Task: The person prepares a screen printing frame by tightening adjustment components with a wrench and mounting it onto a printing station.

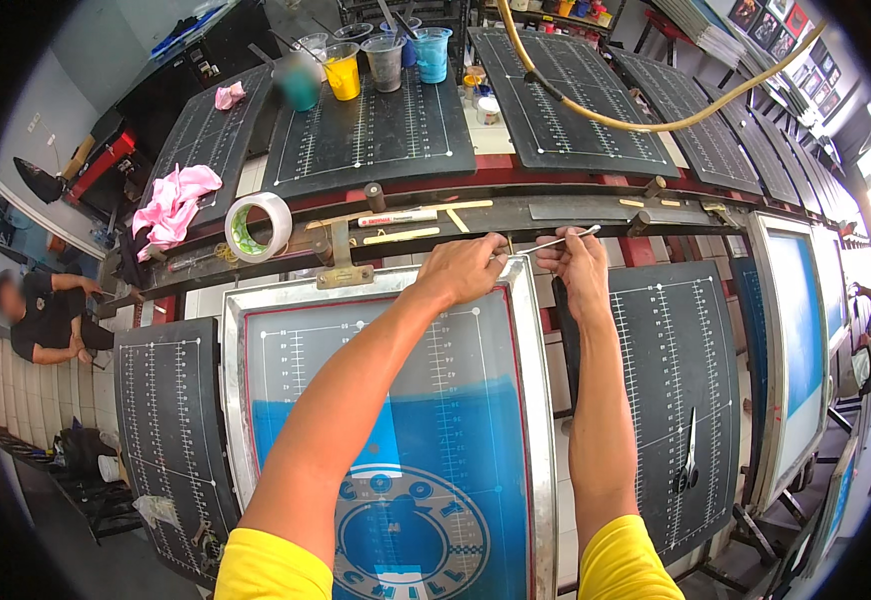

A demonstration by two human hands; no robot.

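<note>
A metal-framed printing screen (531, 330) with a blue mesh and a round design lies in front of me on a dark gridded board. My left hand (461, 268) rests on the frame's far right corner, fingers curled. My right hand (576, 262) is just beside it and pinches a thin metal wrench (566, 240) that points right along the dark metal rail (556, 212). Both hands work at the same corner, close to a small clamp on the rail.
A tape roll (258, 226) and pink rags (171, 205) sit on the rail to the left. Cups of coloured ink (344, 72) stand on a far board. Scissors (690, 455) lie on the right board. Another framed screen (791, 350) stands at right. A person (46, 315) crouches far left.
</note>
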